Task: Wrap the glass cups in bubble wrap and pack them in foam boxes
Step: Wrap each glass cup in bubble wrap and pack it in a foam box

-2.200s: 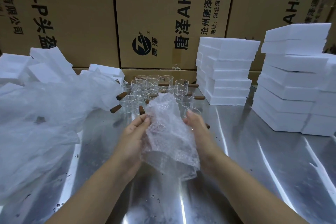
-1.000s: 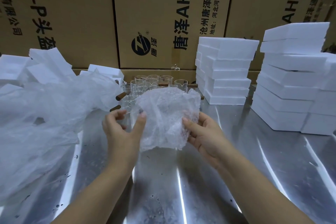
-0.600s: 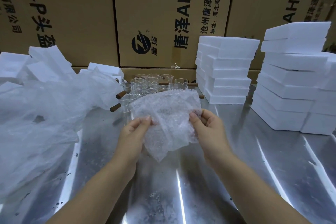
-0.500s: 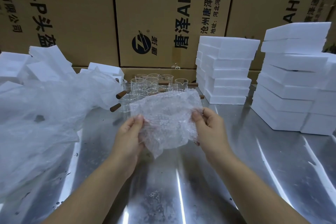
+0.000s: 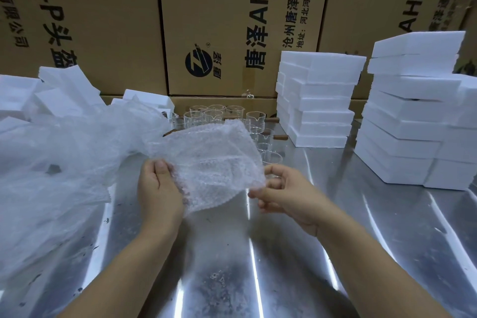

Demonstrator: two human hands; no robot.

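Note:
A crumpled sheet of bubble wrap (image 5: 211, 162) hangs spread between my hands above the steel table. My left hand (image 5: 157, 188) holds its left edge with thumb on top and fingers behind. My right hand (image 5: 284, 192) pinches the sheet's lower right corner. Behind the sheet stand several clear glass cups (image 5: 214, 116) with brown wooden handles, partly hidden by the wrap. No cup is in either hand.
Two stacks of white foam boxes (image 5: 320, 100) (image 5: 418, 111) stand at the right. More foam pieces (image 5: 64, 90) and a big heap of bubble wrap (image 5: 59, 162) fill the left. Brown cartons (image 5: 232, 20) wall off the back. The steel table (image 5: 258, 266) lies under my arms.
The sheet has been opened out wider and flatter. My right hand slid down to its lower right corner, and my left hand moved down to its left edge.

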